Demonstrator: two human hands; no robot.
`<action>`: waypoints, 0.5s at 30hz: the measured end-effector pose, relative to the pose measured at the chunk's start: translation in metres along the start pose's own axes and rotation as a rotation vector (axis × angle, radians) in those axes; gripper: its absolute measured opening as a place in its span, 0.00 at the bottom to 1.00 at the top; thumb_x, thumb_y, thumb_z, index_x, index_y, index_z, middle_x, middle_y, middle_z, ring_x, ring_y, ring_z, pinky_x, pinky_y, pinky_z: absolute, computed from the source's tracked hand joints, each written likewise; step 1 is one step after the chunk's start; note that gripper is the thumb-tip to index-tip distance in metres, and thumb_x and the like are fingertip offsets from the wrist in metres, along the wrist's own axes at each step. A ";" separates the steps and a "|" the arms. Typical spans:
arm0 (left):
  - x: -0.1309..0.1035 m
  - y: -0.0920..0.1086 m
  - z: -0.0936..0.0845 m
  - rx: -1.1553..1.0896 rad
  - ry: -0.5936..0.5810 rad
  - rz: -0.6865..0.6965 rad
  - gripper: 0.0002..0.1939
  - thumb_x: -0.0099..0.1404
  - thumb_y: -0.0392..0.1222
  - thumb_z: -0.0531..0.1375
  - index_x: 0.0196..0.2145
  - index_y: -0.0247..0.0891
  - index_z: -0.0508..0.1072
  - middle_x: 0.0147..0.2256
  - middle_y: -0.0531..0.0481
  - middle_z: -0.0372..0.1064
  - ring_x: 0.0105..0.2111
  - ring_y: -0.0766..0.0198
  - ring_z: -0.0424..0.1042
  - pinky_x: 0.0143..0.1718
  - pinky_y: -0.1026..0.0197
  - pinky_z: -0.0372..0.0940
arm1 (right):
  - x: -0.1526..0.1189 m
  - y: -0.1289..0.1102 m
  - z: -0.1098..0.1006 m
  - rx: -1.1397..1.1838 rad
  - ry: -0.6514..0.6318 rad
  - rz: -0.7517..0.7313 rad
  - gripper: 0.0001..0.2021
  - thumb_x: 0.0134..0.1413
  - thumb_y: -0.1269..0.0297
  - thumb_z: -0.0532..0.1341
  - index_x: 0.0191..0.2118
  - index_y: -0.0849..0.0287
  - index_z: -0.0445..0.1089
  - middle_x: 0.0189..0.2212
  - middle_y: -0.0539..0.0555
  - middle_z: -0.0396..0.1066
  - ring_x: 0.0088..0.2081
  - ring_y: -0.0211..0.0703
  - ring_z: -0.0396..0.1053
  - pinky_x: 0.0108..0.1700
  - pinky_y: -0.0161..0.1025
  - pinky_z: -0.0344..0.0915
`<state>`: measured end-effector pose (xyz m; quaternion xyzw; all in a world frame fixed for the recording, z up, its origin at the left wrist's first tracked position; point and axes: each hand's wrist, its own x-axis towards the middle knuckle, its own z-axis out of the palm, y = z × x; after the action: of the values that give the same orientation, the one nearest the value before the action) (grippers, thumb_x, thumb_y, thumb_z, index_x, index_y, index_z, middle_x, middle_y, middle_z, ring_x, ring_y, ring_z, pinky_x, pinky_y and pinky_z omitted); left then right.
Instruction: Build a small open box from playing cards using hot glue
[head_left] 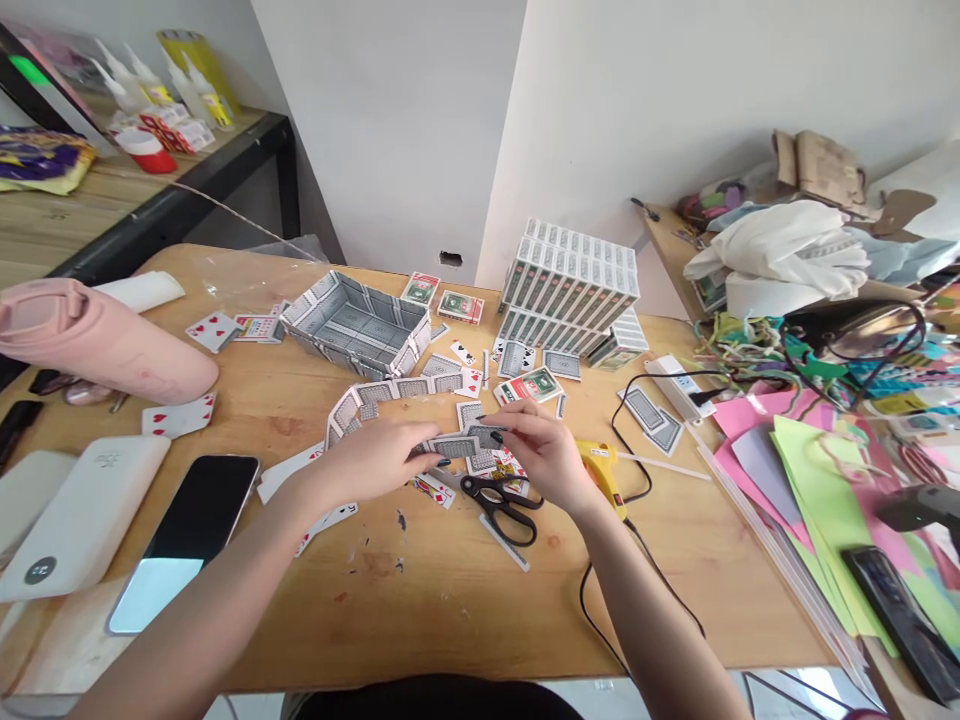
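Observation:
My left hand (pixel 382 458) pinches the near end of a curved strip of joined playing cards (pixel 405 388), which bends round behind it on the table. Between my two hands runs a card piece (pixel 454 446) with a grey patterned back. My right hand (pixel 531 440) pinches a grey-backed card (pixel 487 437) at the right end of that piece. Black-handled scissors (pixel 512 510) lie just below my right hand. Behind the strip stands an open box made of cards (pixel 360 325). Loose cards (pixel 433 490) lie under and around my hands.
A yellow glue gun (pixel 602 472) with a black cable lies right of my right hand. Stacked card packs (pixel 566 285) stand behind. A phone (pixel 191 530), a white power bank (pixel 82 515) and a pink bottle (pixel 112 335) are at left. Coloured paper (pixel 810 500) lies at right.

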<state>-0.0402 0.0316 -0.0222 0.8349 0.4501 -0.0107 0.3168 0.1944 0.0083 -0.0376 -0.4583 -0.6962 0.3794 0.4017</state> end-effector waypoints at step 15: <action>0.002 0.006 0.000 0.078 0.007 -0.030 0.11 0.66 0.49 0.52 0.34 0.42 0.69 0.32 0.51 0.73 0.32 0.58 0.71 0.29 0.62 0.55 | -0.003 0.006 0.010 0.046 0.122 0.226 0.06 0.49 0.69 0.60 0.32 0.55 0.76 0.30 0.51 0.77 0.32 0.42 0.73 0.36 0.38 0.70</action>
<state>-0.0336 0.0307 -0.0200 0.8398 0.4627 -0.0302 0.2823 0.1886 0.0056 -0.0477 -0.5468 -0.6056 0.4095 0.4081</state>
